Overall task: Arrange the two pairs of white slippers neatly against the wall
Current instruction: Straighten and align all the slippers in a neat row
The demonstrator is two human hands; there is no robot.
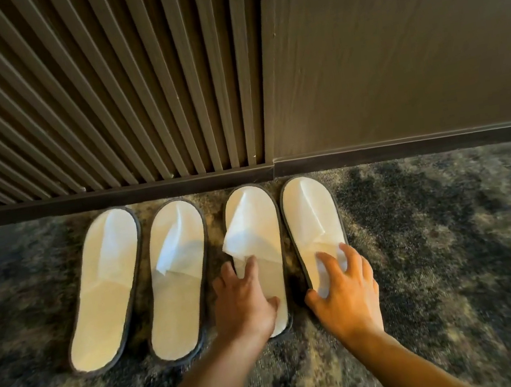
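White slippers with dark edging lie side by side on the carpet, toes toward the dark skirting board point(114, 197). The far-left slipper point(105, 290) leans slightly; the second slipper point(179, 279) lies beside it. My left hand point(244, 302) rests flat on the heel half of the third slipper point(252, 227), fingers spread, its upper flap lifted at one corner. My right hand point(347, 292) presses on the heel of the fourth slipper point(309, 215), fingers apart, thumb at its left edge. Both heels are partly hidden under my hands.
A ribbed dark panel wall point(96, 84) rises behind the left slippers and a smooth dark wall point(406, 35) behind the right. Mottled grey-blue carpet point(456, 245) stretches out on both sides of the row.
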